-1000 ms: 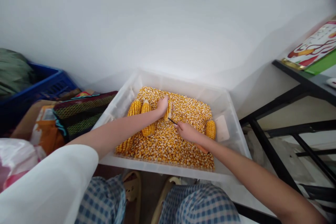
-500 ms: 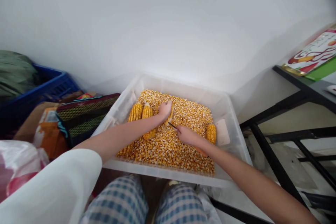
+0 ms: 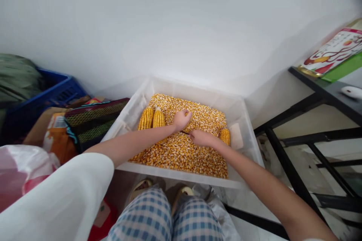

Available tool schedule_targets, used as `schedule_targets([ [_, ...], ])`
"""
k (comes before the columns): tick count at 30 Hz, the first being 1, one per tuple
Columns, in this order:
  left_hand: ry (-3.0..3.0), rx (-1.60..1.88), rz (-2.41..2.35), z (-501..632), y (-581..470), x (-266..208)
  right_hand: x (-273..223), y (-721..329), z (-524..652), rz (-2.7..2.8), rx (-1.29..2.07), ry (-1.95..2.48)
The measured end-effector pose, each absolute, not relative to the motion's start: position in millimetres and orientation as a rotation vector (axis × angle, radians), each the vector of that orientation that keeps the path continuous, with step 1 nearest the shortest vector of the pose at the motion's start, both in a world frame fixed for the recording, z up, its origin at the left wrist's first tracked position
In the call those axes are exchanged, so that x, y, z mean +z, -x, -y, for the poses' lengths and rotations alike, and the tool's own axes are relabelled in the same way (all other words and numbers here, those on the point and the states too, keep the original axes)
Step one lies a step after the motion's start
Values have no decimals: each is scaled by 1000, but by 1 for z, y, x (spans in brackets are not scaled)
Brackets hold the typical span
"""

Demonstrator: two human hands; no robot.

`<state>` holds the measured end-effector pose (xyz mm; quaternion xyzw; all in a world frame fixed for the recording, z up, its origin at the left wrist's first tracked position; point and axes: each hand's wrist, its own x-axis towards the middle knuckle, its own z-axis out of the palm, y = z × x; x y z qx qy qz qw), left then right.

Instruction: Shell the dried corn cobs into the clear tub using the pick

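My left hand (image 3: pixel 181 119) is closed over the loose corn kernels (image 3: pixel 181 158), gripping a corn cob that it now mostly hides. Close beside it, my right hand (image 3: pixel 201 138) is closed round a thin dark rod-like tool (image 3: pixel 185 133). The tool's tip points left, under my left wrist; its exact kind I cannot make out. Two yellow ears of corn, a left one (image 3: pixel 145 118) and one beside it (image 3: pixel 158 117), lie on the kernels, partly behind my left forearm. Another ear (image 3: pixel 225 136) rests at the right. All this is in a translucent plastic tub (image 3: pixel 181 175).
A white wall (image 3: pixel 181 26) rises behind the tub. To the left are a blue crate (image 3: pixel 53 90), a mesh bag (image 3: pixel 93 122) and a plastic bag (image 3: pixel 25 169). A black metal rack (image 3: pixel 285 162) stands close on the right, with a printed package (image 3: pixel 333 54) on it.
My left hand has turned and moved slightly right, and the cob in it is now mostly hidden. My right hand has moved up a little, nearer the left wrist. The view has shifted slightly.
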<state>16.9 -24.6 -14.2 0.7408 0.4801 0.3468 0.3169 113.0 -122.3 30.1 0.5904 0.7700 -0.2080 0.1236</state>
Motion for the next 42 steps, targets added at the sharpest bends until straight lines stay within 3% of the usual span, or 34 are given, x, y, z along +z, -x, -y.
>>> schedule_targets([
  [7, -1528, 770, -1345, 15, -14, 16, 46, -127, 127, -2267, -659, -1772],
  [11, -1113, 674, -963, 4, -1, 49, 75, -140, 131, -2378, -774, -1928],
  [15, -869, 840, -848, -1, 12, 76, 100, -141, 130, -2429, -937, -2131],
  [19, -541, 976, -793, -6, 31, 95, 116, -127, 115, -2427, -1294, -2333],
  [24, -346, 1175, -718, -8, 47, 104, 114, -83, 92, -2370, -2032, -2563],
  [26, -341, 1183, -702, -3, 43, 104, 109, -66, 87, -2317, -2239, -2596],
  [30, -520, 1054, -699, 7, 31, 103, 105, -64, 87, -2295, -2293, -2866],
  [35, -966, 638, -650, 10, 35, 112, 109, -104, 91, -2257, -2386, -3046],
  [39, -1232, 246, -586, 18, 48, 118, 113, -115, 96, -2347, -2342, -2972],
  [42, -1407, 167, -570, 26, 51, 119, 115, -110, 97, -2415, -2216, -2954],
])
